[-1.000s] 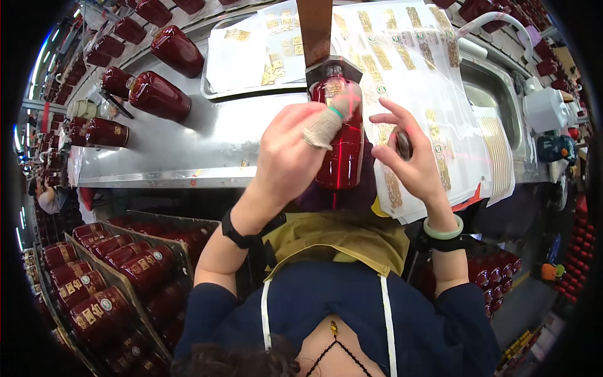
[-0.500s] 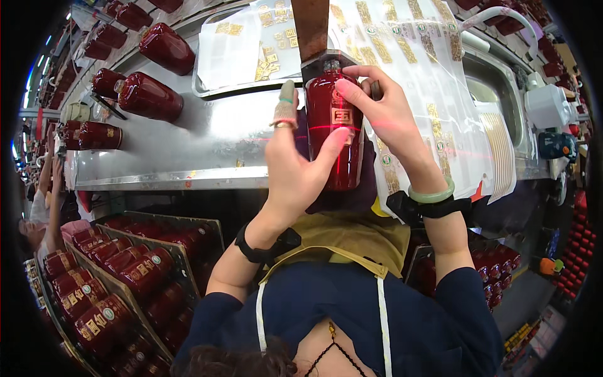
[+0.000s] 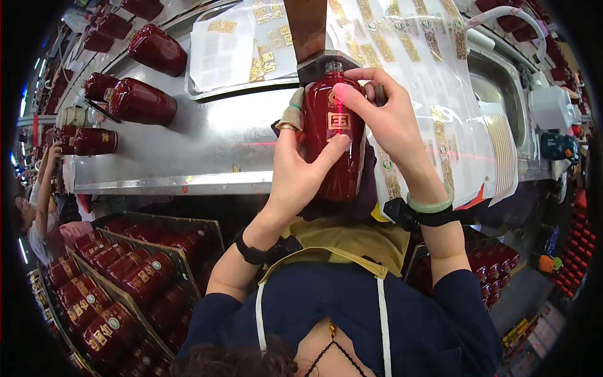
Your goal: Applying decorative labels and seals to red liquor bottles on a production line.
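Dark red bottle (image 3: 335, 151) held over near edge of steel surface (image 3: 207, 151), long axis running away from person, neck pointing away. Left hand (image 3: 301, 169) clasps its body; right hand (image 3: 383, 116) fingertips press its upper front.

Your left hand (image 3: 300, 173) curls upward with thumb pressed forward, while your right hand (image 3: 383, 119) arches beside it, fingertips (image 3: 342, 94) pinching down.

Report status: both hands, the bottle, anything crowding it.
Left hand wrapped around red bottle. Right hand pressing fingertips on its upper front. Bottle neck against brown block; label sheets close beside.
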{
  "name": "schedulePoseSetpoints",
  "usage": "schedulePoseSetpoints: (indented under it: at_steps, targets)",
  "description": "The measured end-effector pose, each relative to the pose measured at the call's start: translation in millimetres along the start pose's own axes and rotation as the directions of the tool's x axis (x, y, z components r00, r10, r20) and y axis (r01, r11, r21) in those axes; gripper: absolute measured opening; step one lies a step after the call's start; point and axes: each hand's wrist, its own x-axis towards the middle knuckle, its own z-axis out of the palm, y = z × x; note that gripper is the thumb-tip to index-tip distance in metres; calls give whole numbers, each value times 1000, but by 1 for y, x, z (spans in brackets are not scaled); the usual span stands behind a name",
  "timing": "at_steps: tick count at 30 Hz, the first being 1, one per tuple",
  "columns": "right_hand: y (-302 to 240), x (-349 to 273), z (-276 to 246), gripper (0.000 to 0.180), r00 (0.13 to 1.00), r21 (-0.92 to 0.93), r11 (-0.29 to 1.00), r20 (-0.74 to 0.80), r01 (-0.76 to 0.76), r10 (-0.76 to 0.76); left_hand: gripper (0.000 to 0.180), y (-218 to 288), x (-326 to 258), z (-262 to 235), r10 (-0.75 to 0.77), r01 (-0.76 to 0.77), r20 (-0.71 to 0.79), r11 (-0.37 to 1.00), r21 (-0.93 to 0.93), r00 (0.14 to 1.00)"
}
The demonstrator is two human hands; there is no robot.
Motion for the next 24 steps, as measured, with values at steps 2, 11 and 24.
schedulePoseSetpoints:
  at_steps: [2, 11, 24]
  targets:
    - [1, 0, 0, 48, 1000, 16, 1000, -1, 4, -4, 73, 1, 0, 0, -15, 15, 0, 1000, -19, 1000]
    - [1, 1, 0, 49, 1000, 7, 1000, -5, -6, 6, 71, 1, 1, 0, 2, -2, -3, 1000, -28, 1000]
    - [11, -41, 6, 56, 998, 135, 990, -34, -49, 54, 72, 5, 19, -13, -146, 157, 63, 956, -248, 987]
